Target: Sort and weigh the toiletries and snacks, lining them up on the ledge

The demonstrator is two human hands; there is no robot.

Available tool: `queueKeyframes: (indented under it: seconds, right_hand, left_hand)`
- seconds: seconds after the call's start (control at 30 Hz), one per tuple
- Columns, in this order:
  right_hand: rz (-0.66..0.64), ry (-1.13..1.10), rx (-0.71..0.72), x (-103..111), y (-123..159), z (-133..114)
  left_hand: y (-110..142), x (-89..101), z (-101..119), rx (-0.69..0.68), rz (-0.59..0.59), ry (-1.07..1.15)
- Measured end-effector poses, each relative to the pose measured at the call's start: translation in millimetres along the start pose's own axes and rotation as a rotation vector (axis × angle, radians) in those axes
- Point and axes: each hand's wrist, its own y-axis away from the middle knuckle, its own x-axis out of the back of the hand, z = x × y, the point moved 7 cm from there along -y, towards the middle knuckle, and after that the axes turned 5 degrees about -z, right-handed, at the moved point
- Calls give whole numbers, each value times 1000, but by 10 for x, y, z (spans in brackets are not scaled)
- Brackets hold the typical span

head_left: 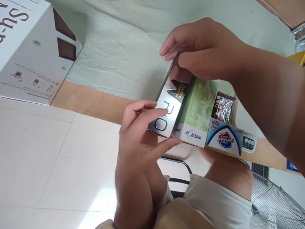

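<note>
A silver toothpaste box (166, 109) with "Bamboo Charcoal" lettering lies tilted in a row along the table's near edge. My right hand (202, 47) reaches in from the right and is closed around its far end, thumb on the printed side; some fingers are hidden. My left hand (140, 130) is at the near end, fingers stretched and apart, the index finger touching the silver face and the thumb by the lower edge. Beside it lies a green and white toothpaste box (194, 111). Further right are a Safeguard soap box (225, 140) and a brown wrapped packet (223, 106).
A large white printed carton (33, 60) stands at the left on the table, which has a pale green cloth (114, 47). A white object with a dark panel (249, 143) sits right of the soap. A wire-caged fan (269, 197) is below right.
</note>
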Motion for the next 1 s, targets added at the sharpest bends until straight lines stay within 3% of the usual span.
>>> queueKeyframes:
  seconds: [0.07, 0.17, 0.3, 0.5, 0.77, 1.0]
  right_hand:
    - [31, 84, -4, 49, 53, 15]
    - [135, 205, -51, 148, 170, 68]
    - [134, 285, -165, 157, 267, 250]
    - [123, 434, -129, 168, 276, 409]
    - [165, 330, -45, 104, 316, 377]
    - [167, 394, -63, 78, 273, 437]
  left_hand:
    - [38, -9, -96, 41, -123, -13]
    - [71, 3, -166, 82, -207, 15]
    - [77, -70, -158, 106, -320, 89]
    - [71, -136, -147, 134, -321, 160]
    - [51, -170, -186, 66, -334, 128]
    - [49, -212, -152, 18, -310, 34]
